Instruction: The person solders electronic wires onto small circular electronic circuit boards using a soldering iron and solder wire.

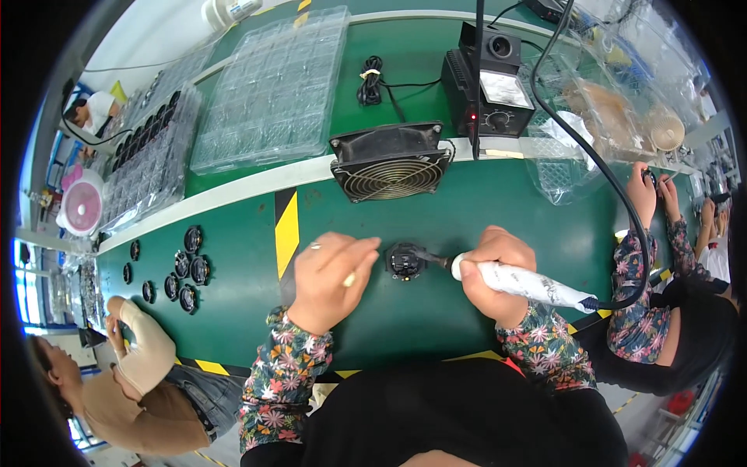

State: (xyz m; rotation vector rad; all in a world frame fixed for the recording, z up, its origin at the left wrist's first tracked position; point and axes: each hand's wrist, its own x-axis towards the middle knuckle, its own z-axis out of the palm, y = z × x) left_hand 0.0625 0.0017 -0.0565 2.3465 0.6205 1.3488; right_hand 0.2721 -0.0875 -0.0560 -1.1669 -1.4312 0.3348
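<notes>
Lying on the green bench [436,327] between both hands, the round black part [403,266] is apparently meeting the tip of a white-handled soldering iron [537,285] pointing in from the right. Nothing is visibly bracing the part, so a sideways push could be skidding it, or a slip scorching its housing. The right hand [499,270] is wrapping the handle firmly; the left hand [327,279] is hovering just left, fingers bent, whether pinching anything I cannot tell.
</notes>
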